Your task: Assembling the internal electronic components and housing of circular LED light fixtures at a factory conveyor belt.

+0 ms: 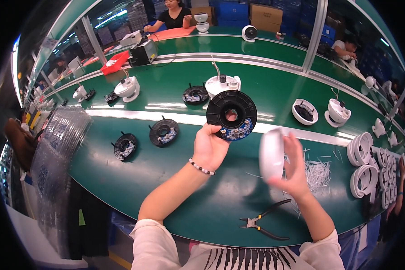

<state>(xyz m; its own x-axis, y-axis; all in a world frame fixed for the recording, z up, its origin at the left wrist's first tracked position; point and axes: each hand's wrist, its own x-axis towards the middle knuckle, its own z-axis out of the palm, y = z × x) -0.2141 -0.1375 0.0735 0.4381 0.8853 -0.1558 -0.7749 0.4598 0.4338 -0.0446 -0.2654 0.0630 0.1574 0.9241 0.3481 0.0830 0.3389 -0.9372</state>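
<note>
My left hand (210,146) grips a round black plastic disc (220,104) by its lower edge. The disc has a hole in its centre and a blue circuit board (238,130) along its lower rim. In my right hand (294,166) is a white plastic ring (272,155), turned edge-on and slightly blurred, a short way right of the disc. Two more black discs with boards, a nearer one (125,146) and a farther one (164,131), lie on the green table to the left. Diagonal cutters (265,220) with black and yellow handles rest near the front edge.
Cut white strips (317,174) lie scattered right of my right hand. Stacked white rings (363,180) stand at the far right. Clear plastic trays (60,148) pile up at the left. Behind run white housings (222,84) and a white bowl-shaped part (304,112). Other people work beyond.
</note>
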